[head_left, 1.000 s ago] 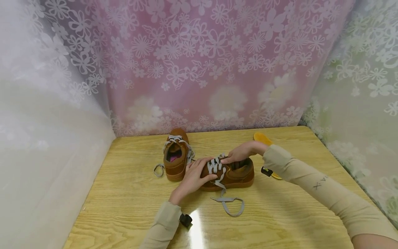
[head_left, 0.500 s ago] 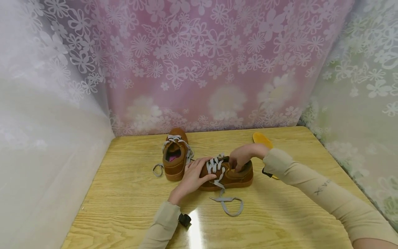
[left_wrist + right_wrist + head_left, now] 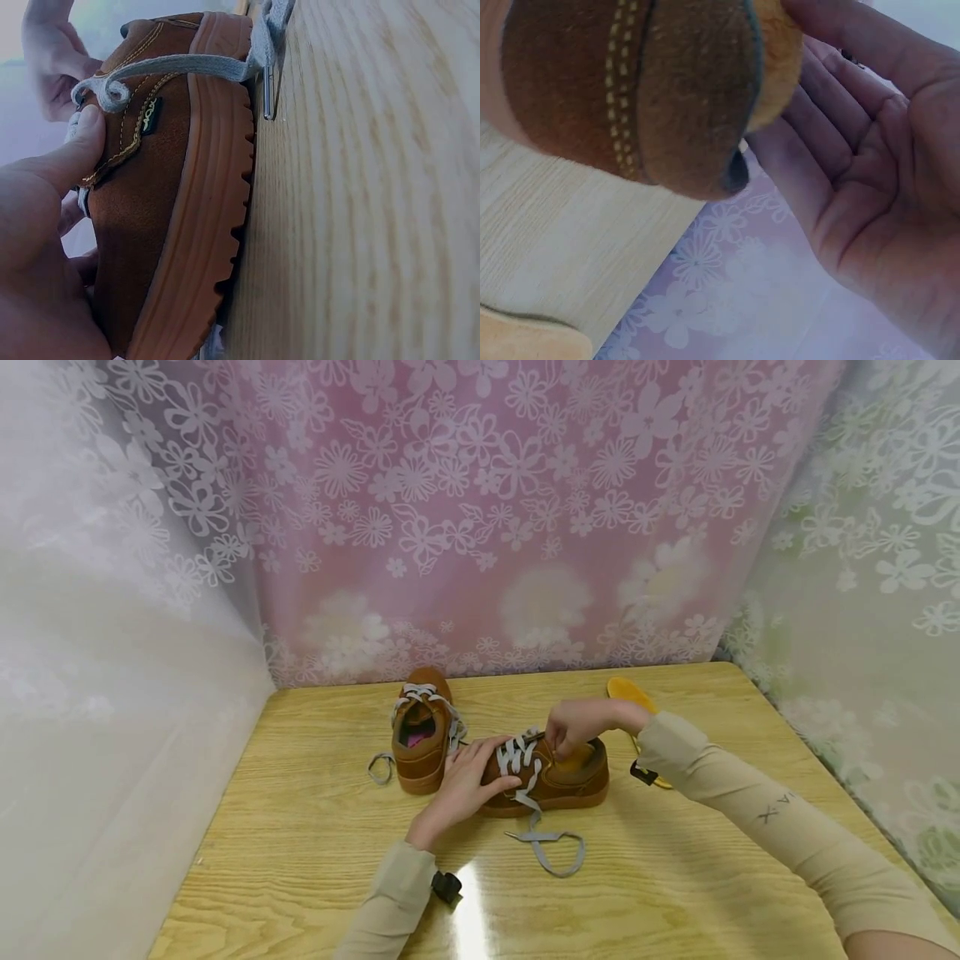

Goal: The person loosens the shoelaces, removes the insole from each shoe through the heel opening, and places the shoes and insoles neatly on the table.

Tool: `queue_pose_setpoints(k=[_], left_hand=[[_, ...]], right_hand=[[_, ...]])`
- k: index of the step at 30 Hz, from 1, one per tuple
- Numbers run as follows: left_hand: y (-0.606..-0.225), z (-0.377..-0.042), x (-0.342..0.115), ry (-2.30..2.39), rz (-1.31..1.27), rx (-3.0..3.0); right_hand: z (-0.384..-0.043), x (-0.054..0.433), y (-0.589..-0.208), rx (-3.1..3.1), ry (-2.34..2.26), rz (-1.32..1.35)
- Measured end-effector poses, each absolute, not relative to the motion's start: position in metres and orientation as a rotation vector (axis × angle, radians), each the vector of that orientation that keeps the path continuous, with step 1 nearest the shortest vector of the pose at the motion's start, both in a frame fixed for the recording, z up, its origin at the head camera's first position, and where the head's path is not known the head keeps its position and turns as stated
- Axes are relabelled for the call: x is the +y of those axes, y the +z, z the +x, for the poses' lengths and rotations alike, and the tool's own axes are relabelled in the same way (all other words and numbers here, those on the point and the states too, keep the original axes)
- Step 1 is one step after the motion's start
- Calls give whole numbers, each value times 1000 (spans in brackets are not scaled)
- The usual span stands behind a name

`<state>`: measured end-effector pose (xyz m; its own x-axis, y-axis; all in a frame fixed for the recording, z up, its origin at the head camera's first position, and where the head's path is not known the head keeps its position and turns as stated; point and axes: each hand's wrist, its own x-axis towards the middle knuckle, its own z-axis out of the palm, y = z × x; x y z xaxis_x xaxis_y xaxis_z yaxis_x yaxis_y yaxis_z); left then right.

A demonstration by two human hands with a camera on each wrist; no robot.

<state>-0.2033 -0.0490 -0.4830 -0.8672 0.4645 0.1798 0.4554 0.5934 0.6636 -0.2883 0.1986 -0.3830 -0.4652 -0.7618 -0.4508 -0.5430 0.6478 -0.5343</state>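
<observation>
A brown lace-up shoe (image 3: 570,799) lies sole down on the table, toe to the left. My left hand (image 3: 467,781) grips its toe end, the thumb beside the grey laces (image 3: 516,757) and the fingers over the far side. My right hand (image 3: 579,724) reaches into the shoe's opening with curled fingers. A yellow-orange insole (image 3: 778,67) stands up above the heel collar in the right wrist view, between thumb and fingers. The fingertips are hidden, but they appear to pinch it. In the left wrist view the shoe's side (image 3: 154,217) shows a small dark tag.
A second brown shoe (image 3: 422,770) stands to the left, something pink inside it. Behind the right wrist lies another orange insole (image 3: 628,692). A loose lace end (image 3: 561,870) loops on the wooden table (image 3: 300,843). Floral curtains (image 3: 480,527) hang at the back and sides.
My right hand has gone from the laces into the shoe's opening and then up a little. The insole now shows raised inside the shoe. My left hand stays on the toe end.
</observation>
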Motion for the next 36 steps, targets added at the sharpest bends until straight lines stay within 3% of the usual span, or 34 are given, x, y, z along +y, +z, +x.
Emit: queue_pose_setpoints(k=[12, 20, 27, 36], left_hand=[[-484, -205, -49, 1185, 825, 2792], [-483, -205, -49, 1146, 818, 2804], [-485, -207, -50, 1161, 831, 2806], [-486, -206, -49, 1143, 829, 2808]], right_hand=[[-289, 208, -371, 2343, -577, -1004], [-281, 221, -355, 2379, -744, -809], [-262, 224, -371, 2548, -519, -993], [-249, 246, -374, 2615, -743, -904]])
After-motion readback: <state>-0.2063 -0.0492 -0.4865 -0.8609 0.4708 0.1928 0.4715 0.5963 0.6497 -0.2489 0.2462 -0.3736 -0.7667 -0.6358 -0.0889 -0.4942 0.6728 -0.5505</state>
